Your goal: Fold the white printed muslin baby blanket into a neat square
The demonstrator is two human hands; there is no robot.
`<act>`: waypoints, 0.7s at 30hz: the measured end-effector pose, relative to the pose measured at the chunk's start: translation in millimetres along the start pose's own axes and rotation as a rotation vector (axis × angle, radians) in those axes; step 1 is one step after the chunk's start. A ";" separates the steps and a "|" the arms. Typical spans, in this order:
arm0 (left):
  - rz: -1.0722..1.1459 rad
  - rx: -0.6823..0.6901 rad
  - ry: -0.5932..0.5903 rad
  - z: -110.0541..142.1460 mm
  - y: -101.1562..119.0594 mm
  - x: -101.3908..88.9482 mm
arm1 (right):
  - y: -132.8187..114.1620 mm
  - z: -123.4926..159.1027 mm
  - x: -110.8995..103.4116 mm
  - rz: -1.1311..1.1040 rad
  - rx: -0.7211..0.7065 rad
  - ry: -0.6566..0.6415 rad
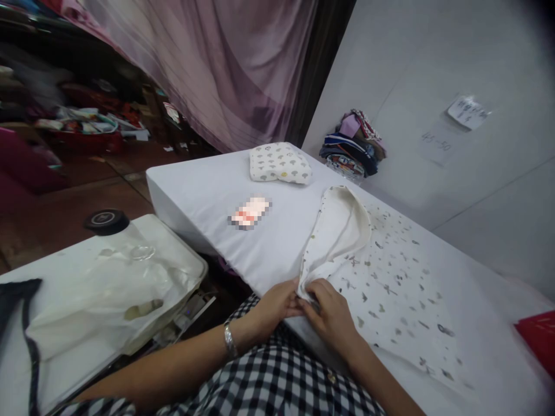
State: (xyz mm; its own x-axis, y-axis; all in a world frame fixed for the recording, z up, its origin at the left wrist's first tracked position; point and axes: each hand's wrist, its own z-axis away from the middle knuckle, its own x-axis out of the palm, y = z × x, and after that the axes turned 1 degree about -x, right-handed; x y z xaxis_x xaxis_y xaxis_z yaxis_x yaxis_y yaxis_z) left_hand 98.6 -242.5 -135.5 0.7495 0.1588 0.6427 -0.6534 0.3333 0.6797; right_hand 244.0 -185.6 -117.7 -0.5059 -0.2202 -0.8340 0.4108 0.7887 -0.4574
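A white printed cloth (390, 283) with small scattered grey and olive figures lies spread on the white-covered table (195, 190). Its left side is folded up into a loose loop with the plain inner face showing. At the near edge, my left hand (284, 300) pinches the cloth's hem between thumb and fingers. Right beside it my right hand (327, 309) is closed on the same edge, fingers curled over the fabric. The two hands nearly touch. Farther back on the table sits a folded white cloth bundle (280, 163) with a grey motif.
A blurred-out small flat object (250, 212) lies mid-table. Left stands a white side table (173, 237) with plastic sheeting and a black round lid (106, 221). A clothes pile (351, 144) rests by the wall; a pink curtain (225, 69) hangs behind. Something red (537, 341) lies far right.
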 end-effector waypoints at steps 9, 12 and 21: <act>0.040 -0.041 0.006 -0.6 0.5 3.5 | 6.9 8.2 2.7 -0.378 0.220 0.137; 0.026 -0.046 0.011 -0.9 0.1 2.8 | 7.9 9.2 3.3 -0.385 0.235 0.106; -0.190 -0.010 -0.047 4.6 2.6 2.6 | 8.3 10.3 2.3 -0.516 0.310 0.068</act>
State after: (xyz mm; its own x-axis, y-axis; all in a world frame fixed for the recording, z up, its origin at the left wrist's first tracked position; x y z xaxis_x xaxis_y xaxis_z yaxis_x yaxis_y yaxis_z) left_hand 98.4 -245.5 -130.4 0.8533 0.0488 0.5191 -0.4995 0.3620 0.7870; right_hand 254.1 -185.4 -126.6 -0.7420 -0.4842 -0.4637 0.2962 0.3837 -0.8746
